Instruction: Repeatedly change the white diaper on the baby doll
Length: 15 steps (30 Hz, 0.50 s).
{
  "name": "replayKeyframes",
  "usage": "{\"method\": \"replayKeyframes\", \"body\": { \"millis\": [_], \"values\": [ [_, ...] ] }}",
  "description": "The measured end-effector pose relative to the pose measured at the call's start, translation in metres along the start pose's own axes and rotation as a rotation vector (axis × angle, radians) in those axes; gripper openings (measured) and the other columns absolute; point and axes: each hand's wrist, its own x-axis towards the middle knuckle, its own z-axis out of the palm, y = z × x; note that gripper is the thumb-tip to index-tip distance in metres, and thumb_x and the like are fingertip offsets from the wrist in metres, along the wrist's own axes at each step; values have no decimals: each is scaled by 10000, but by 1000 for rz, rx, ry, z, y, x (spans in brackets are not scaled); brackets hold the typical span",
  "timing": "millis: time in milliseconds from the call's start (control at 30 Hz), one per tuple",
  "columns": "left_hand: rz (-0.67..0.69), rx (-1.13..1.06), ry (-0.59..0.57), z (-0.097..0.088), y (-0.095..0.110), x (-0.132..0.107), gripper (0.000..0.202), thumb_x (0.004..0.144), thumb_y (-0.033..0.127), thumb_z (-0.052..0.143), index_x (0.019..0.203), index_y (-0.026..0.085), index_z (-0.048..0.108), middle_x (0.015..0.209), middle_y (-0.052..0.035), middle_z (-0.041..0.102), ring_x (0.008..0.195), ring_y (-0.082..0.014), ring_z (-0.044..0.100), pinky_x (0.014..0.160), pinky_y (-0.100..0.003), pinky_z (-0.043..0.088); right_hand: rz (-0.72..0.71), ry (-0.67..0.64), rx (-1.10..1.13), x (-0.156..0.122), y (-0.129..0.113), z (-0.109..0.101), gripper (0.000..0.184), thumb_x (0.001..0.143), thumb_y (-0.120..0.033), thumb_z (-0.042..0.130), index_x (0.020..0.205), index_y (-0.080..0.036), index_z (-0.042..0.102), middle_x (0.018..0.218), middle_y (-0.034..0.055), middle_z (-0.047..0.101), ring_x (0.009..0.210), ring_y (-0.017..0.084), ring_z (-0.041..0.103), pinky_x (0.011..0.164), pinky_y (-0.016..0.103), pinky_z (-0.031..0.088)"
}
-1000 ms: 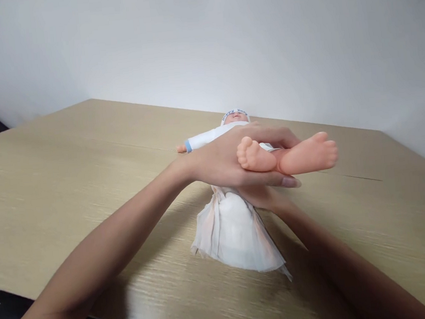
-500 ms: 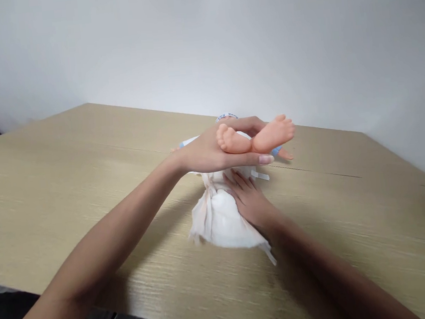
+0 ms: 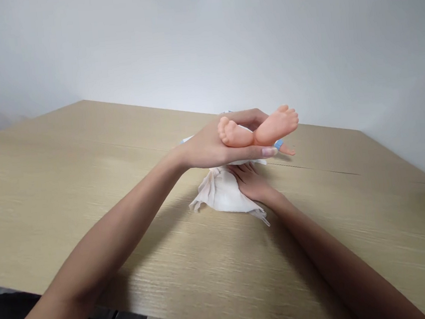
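Observation:
A baby doll lies on its back, its bare feet (image 3: 275, 127) raised toward me. My left hand (image 3: 211, 142) is closed round the doll's lower legs, thumb across the near side. Below them a white diaper (image 3: 223, 191) lies crumpled, its far part hidden under the doll. On the diaper's right side rests my right hand (image 3: 250, 178), back up, with fingers stretched forward; the fingertips are partly hidden beneath the doll. A doll arm (image 3: 286, 148) with a blue cuff shows at the right. My left hand covers most of the doll's body and head.
The wooden table (image 3: 88, 191) has a thin dark seam line running across it. A white partition (image 3: 186, 46) stands along its far side. The near table edge and my legs show at the bottom.
The diaper has slid away from me, further under the doll, together with my right hand. My left hand and the doll's feet have risen slightly.

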Motion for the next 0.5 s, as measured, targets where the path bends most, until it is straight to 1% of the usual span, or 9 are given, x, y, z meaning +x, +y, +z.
{"method": "replayKeyframes", "body": {
  "millis": [100, 167, 233, 267, 300, 367, 400, 433, 500],
  "values": [
    [7, 6, -16, 0, -2, -1, 321, 998, 471, 782, 1247, 271, 746, 1318, -28, 794, 1244, -314, 751, 1009, -464, 623, 6, -51, 44, -8, -1, -11, 464, 1181, -348, 370, 1485, -210, 692, 1656, 121, 622, 1597, 302, 493, 1354, 559, 336],
    [18, 8, -27, 1, -3, -1, 319, 998, 476, 785, 1251, 285, 747, 1312, -25, 793, 1250, -305, 746, 1029, -463, 613, 32, -16, 98, -21, -1, -23, 432, 1171, -372, 387, 1401, -243, 730, 1578, 99, 685, 1525, 305, 568, 1324, 562, 395],
    [19, 3, -32, 3, -4, -3, 327, 987, 487, 801, 1244, 292, 752, 1302, -31, 794, 1243, -296, 744, 1035, -454, 609, 93, 62, 152, -36, -5, -37, 387, 1153, -424, 442, 1315, -254, 750, 1469, 106, 748, 1430, 330, 639, 1261, 581, 469],
    [13, -5, -31, 4, -5, -4, 334, 976, 492, 814, 1234, 287, 756, 1292, -40, 795, 1229, -292, 748, 1028, -446, 610, 138, 120, 168, -44, -10, -45, 375, 1140, -462, 482, 1312, -254, 741, 1433, 117, 761, 1398, 350, 657, 1228, 600, 495],
    [6, -17, -33, 7, -6, -5, 341, 965, 496, 827, 1216, 275, 761, 1276, -51, 797, 1204, -288, 754, 1014, -437, 612, 183, 186, 180, -51, -15, -52, 388, 1122, -507, 529, 1345, -253, 718, 1429, 131, 758, 1388, 371, 660, 1203, 621, 509],
    [-15, -39, -38, 13, -7, -6, 347, 951, 497, 842, 1184, 250, 771, 1250, -65, 798, 1155, -274, 763, 992, -415, 611, 230, 310, 205, -60, -31, -65, 507, 1070, -573, 633, 1467, -259, 631, 1491, 156, 713, 1410, 400, 639, 1181, 646, 519],
    [-19, -47, -58, 17, -8, -7, 349, 943, 492, 850, 1176, 243, 774, 1246, -64, 798, 1145, -267, 762, 988, -403, 608, 215, 349, 224, -62, -39, -70, 562, 1048, -576, 671, 1508, -264, 591, 1517, 160, 691, 1419, 401, 632, 1178, 641, 524],
    [-19, -54, -77, 21, -8, -8, 346, 934, 478, 859, 1172, 240, 777, 1246, -61, 798, 1147, -260, 758, 990, -391, 604, 179, 364, 248, -62, -47, -74, 574, 1037, -562, 691, 1516, -267, 575, 1517, 158, 686, 1412, 393, 638, 1173, 625, 535],
    [-7, -59, -103, 28, -7, -11, 348, 913, 432, 880, 1187, 243, 780, 1261, -57, 796, 1186, -258, 743, 1018, -383, 595, 89, 350, 294, -58, -59, -80, 487, 1031, -519, 693, 1439, -265, 617, 1422, 138, 731, 1330, 367, 693, 1132, 582, 578]
  ]
}}
